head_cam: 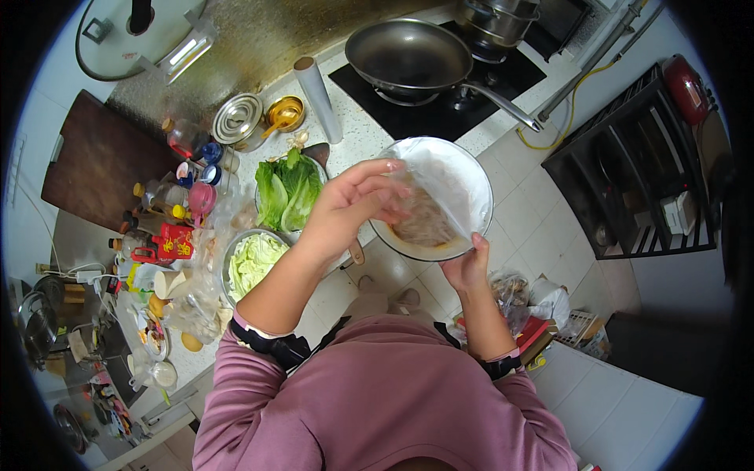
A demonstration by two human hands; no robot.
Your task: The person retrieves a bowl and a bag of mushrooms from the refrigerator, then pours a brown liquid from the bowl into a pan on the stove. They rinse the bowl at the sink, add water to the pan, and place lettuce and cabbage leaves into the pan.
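Observation:
A white enamel bowl (484, 203) with a dark rim is held tilted in front of me, above the floor beside the counter. My right hand (465, 265) grips its lower right edge, thumb on the rim. Clear cling film (445, 182) covers part of the bowl, with a loose edge running diagonally across it. Brownish food (425, 221), perhaps sliced meat, shows inside. At the bowl's left side my left hand (365, 203) has bent fingers against or just over the film. Its fingertips are blurred, so a grip on the film cannot be made out.
A frying pan (409, 56) sits on the black gas hob (506, 85). A cling film roll (318, 100) stands upright nearby. Left on the counter are romaine lettuce (288, 191), a bowl of cabbage (253, 265), a knife handle (357, 253) jutting past the edge, and several bottles (156, 194).

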